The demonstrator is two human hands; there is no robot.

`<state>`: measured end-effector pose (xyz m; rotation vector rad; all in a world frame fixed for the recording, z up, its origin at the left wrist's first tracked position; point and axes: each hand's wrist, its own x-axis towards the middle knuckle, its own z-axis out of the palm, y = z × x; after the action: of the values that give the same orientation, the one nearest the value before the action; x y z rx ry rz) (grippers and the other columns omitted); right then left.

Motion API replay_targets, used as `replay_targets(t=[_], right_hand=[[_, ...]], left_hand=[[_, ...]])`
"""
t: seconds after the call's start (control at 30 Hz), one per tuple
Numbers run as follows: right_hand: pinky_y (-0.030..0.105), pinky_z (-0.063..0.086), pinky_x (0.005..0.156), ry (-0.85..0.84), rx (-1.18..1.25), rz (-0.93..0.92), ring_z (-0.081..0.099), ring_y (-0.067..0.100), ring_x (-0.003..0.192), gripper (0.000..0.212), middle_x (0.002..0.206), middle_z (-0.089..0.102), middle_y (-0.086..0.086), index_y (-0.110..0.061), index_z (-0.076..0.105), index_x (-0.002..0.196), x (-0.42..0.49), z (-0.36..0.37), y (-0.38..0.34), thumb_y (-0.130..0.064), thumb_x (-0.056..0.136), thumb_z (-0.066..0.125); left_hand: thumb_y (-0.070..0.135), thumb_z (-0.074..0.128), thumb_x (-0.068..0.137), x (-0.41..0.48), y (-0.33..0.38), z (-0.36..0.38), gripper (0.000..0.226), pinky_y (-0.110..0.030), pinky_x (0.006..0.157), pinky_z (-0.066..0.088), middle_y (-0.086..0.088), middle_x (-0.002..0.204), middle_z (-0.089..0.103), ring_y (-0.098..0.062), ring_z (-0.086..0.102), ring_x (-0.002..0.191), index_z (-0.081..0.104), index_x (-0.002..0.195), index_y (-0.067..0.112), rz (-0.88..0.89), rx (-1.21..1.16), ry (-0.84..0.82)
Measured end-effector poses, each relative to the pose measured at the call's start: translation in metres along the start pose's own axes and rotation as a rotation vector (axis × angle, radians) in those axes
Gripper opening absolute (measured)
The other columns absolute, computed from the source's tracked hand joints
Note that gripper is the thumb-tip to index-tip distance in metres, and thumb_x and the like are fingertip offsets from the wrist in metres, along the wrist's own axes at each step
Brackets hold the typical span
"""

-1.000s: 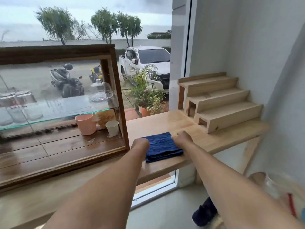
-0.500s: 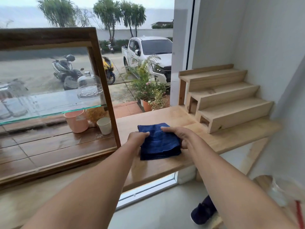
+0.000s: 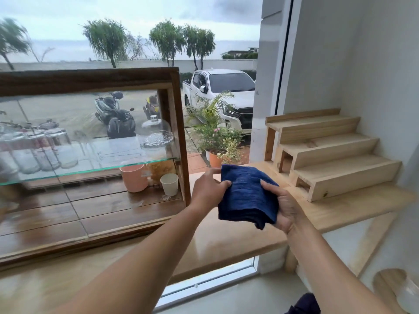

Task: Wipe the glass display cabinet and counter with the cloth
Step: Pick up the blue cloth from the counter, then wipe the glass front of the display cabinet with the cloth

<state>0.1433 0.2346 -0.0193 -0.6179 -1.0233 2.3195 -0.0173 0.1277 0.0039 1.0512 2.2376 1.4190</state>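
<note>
A folded, nubby blue cloth (image 3: pixel 247 196) is held over the pale, smooth wooden counter (image 3: pixel 226 236): the left hand (image 3: pixel 208 191) pinches its left edge, the right hand (image 3: pixel 285 209) cups it underneath, thumb on top. The dark-framed glass cabinet (image 3: pixel 90 80) stands just left, a stepped raw-wood rack (image 3: pixel 328 155) to the right.

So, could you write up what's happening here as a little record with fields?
Place: wooden counter by a window
Cloth: folded blue cloth, held between both hands
Left hand: grips its left edge
Right hand: grips its right side
Cabinet: glass display cabinet, left of the hands, untouched
Inside it: pink cup and white cup
Right end: stepped wooden stand
</note>
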Motion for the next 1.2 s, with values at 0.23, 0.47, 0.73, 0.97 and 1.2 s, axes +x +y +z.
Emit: replay_targets(t=[0.23, 0.47, 0.73, 0.97, 1.2], right_hand=[[0.056, 0.049, 0.098, -0.007, 0.106, -0.354, 0.067, 0.034, 0.107, 0.038, 0.124, 0.069, 0.016, -0.010, 0.063, 0.130, -0.031, 0.090, -0.015, -0.022, 0.094, 0.060], [0.034, 0.051, 0.095, 0.178, 0.025, -0.733, 0.068, 0.014, 0.104, 0.022, 0.107, 0.072, -0.006, -0.024, 0.064, 0.118, -0.035, 0.206, 0.018, -0.024, 0.096, 0.065], [0.045, 0.048, 0.103, 0.249, -0.595, -1.252, 0.062, 0.015, 0.119, 0.044, 0.126, 0.068, -0.007, -0.025, 0.059, 0.133, 0.017, 0.267, 0.082, -0.051, 0.098, 0.056], [0.050, -0.004, 0.125, 0.276, -1.300, -1.419, -0.001, 0.023, 0.157, 0.073, 0.169, 0.007, 0.008, -0.017, 0.029, 0.159, 0.045, 0.258, 0.091, -0.062, 0.104, 0.013], [0.050, -0.004, 0.126, 0.220, -1.315, -1.477, -0.004, 0.026, 0.157, 0.060, 0.169, 0.002, 0.012, -0.012, 0.020, 0.160, 0.052, 0.276, 0.093, -0.042, 0.108, 0.015]], left_hand=[[0.023, 0.062, 0.092, -0.046, -0.003, -0.100, 0.044, -0.029, 0.078, 0.051, 0.011, 0.111, 0.065, -0.004, 0.064, 0.091, 0.052, 0.131, 0.040, 0.657, 0.313, 0.343], [0.018, 0.063, 0.084, -0.053, -0.037, -0.246, 0.051, -0.044, 0.103, 0.040, -0.009, 0.133, 0.059, -0.032, 0.055, 0.124, 0.054, 0.134, 0.020, 0.873, 0.615, 0.839], [0.025, 0.052, 0.092, -0.046, -0.080, -0.322, 0.064, -0.055, 0.123, 0.019, -0.009, 0.163, 0.032, -0.028, 0.024, 0.153, 0.039, 0.153, 0.009, 0.772, 0.950, 0.848], [0.028, 0.044, 0.099, -0.039, -0.088, -0.343, 0.067, -0.056, 0.124, 0.013, -0.010, 0.168, 0.017, -0.029, 0.017, 0.155, 0.023, 0.159, 0.005, 0.748, 1.171, 0.853], [0.019, 0.040, 0.098, -0.033, -0.091, -0.336, 0.065, -0.058, 0.123, 0.015, -0.015, 0.168, 0.013, -0.033, 0.014, 0.155, 0.023, 0.157, -0.001, 0.729, 1.217, 0.893]])
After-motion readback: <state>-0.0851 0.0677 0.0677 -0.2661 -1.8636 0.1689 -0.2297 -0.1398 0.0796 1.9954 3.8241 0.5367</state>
